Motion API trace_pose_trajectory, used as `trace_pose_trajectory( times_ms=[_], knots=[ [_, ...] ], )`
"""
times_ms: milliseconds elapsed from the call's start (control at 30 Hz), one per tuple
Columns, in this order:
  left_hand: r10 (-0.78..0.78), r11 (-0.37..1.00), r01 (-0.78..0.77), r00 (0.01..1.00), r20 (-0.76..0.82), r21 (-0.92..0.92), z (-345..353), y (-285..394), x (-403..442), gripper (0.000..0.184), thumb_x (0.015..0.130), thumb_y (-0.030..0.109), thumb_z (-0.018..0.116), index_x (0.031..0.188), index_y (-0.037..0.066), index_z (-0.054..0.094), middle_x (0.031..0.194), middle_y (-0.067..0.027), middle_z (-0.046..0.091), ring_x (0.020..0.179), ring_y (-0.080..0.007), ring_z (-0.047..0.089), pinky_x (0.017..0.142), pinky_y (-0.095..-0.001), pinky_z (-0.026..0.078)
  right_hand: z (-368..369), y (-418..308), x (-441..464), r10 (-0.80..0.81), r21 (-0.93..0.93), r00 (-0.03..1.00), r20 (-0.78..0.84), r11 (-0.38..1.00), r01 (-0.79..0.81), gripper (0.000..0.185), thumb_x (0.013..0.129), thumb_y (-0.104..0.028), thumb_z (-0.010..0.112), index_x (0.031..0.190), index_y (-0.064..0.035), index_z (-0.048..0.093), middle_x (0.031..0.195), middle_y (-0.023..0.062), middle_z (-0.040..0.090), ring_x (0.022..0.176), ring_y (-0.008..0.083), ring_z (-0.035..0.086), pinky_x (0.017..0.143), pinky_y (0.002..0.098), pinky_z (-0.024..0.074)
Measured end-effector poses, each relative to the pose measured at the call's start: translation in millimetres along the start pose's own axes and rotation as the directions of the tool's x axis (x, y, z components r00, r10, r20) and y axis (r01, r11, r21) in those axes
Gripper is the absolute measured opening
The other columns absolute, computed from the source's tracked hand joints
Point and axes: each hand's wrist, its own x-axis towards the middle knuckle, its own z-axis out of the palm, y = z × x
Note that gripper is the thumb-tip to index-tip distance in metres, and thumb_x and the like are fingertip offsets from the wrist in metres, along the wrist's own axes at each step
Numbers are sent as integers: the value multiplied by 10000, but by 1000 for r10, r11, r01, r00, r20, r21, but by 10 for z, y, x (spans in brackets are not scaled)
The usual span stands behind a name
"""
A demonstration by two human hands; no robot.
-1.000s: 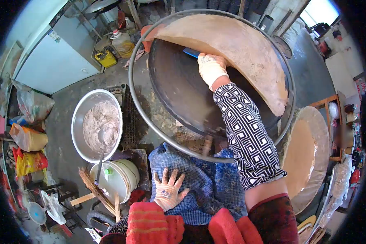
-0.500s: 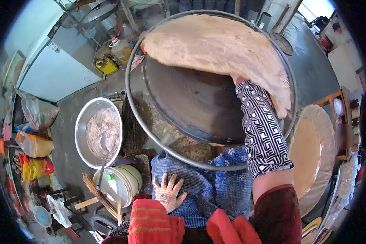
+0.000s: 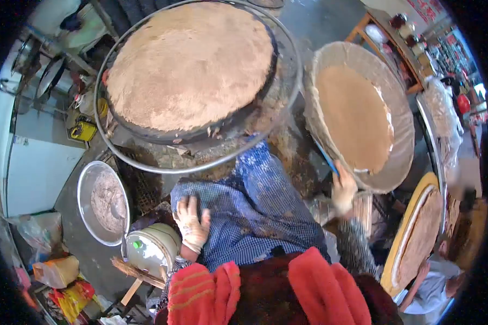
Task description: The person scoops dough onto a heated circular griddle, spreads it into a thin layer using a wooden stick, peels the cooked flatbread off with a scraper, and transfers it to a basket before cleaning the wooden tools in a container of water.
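My left hand [image 3: 192, 223], in a pale stained glove, rests with its fingers apart on the blue checked cloth [image 3: 222, 227] over my lap. My right hand [image 3: 343, 189], gloved and slightly blurred, grips a thin blue tool [image 3: 326, 154] beside the near rim of a cloth-lined basin [image 3: 404, 157] with a tan surface inside. A large round brown sheet [image 3: 190, 65] lies flat on the dark round griddle [image 3: 200, 136], covering most of it. A metal ring [image 3: 171, 170] surrounds the griddle.
At the left, a metal bowl [image 3: 81, 203] holds pinkish-grey mash and a ladle. Near it stands a pale bucket [image 3: 171, 238] with a brush and wooden sticks. A yellow-rimmed round tray [image 3: 391, 260] with a brown stack is at the lower right. A wooden shelf [image 3: 406, 65] stands behind.
The brown sheet, folded over the far part of the griddle before, now lies spread across it. My right hand has moved from the griddle to the basin's side. The view has swung right.
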Motion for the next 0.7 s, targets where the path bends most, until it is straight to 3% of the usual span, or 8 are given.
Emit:
trace_pose_trajectory(
  times_ms=[33, 67, 133, 267, 367, 500, 600, 700],
  knots=[
    [95, 994, -104, 976, -196, -34, 57, -97, -27, 548, 851, 268, 629, 1317, 31, 466, 1374, -244, 417, 1283, -439, 374, 1060, -569, 289, -38, 292, -495, 30, 70, 997, -72, 997, -25, 364, 869, -68, 588, 1232, -70, 607, 1136, 128, 662, 984, 275, 638, 853, 375, 497],
    [193, 970, -233, 906, -376, -64, 120, -219, 32, 518, 871, 221, 616, 1316, 7, 460, 1359, -280, 413, 1257, -444, 402, 1061, -540, 312, -158, 380, -933, 314, 340, 949, -10, 894, -292, 340, 902, -60, 568, 1240, -54, 601, 1145, 117, 659, 1009, 244, 629, 881, 340, 478],
    [220, 974, -216, 849, -480, 63, 48, -383, 272, 474, 905, 165, 575, 1320, -22, 445, 1328, -312, 426, 1210, -451, 445, 1063, -499, 333, -445, 581, -1403, 624, 318, 773, 112, 715, -623, 331, 927, -61, 560, 1256, -45, 594, 1145, 114, 652, 1040, 212, 605, 914, 314, 453],
    [239, 969, -171, 835, -495, 178, -655, -204, 875, 392, 869, 161, 577, 1215, -16, 527, 1215, -262, 538, 1160, -425, 485, 1012, -490, 373, -760, 677, -1504, 458, 322, 886, -66, 851, -416, 319, 940, -46, 551, 1255, -46, 598, 1167, 104, 646, 1062, 169, 583, 925, 299, 450],
    [317, 908, -196, 900, -300, 370, -839, -167, 1104, 348, 786, 224, 627, 1080, 42, 581, 1093, -168, 603, 1060, -361, 537, 927, -502, 402, -482, 652, -1261, 517, 609, 854, -47, 693, -386, 323, 904, 3, 558, 1220, -27, 618, 1181, 117, 644, 1086, 250, 594, 949, 332, 446],
    [417, 891, -359, 890, -187, 278, -353, -105, 1211, 384, 780, 280, 640, 1122, 115, 582, 1076, -129, 610, 1091, -327, 539, 1001, -525, 324, -295, -343, -258, -150, 344, 986, -75, 924, 167, 328, 794, -53, 591, 1115, -29, 649, 1092, 147, 652, 1020, 323, 617, 913, 389, 469],
    [467, 879, -402, 835, -291, 256, -268, -204, 1180, 401, 802, 281, 626, 1174, 146, 563, 1080, -111, 609, 1127, -314, 530, 1042, -525, 280, -167, -1252, 458, -611, 338, 775, -162, 704, 625, 324, 756, -179, 583, 1052, -71, 658, 1032, 105, 658, 968, 287, 628, 865, 439, 480],
    [353, 925, -252, 846, -400, 283, -345, -475, 1274, 237, 821, 307, 593, 1025, 197, 641, 1000, -74, 622, 1126, -303, 529, 1041, -556, 253, 148, -1965, 874, -719, 312, 651, -244, 577, 754, 281, 775, -174, 559, 1025, -96, 660, 1010, 71, 657, 970, 238, 628, 900, 419, 458]
  ],
)
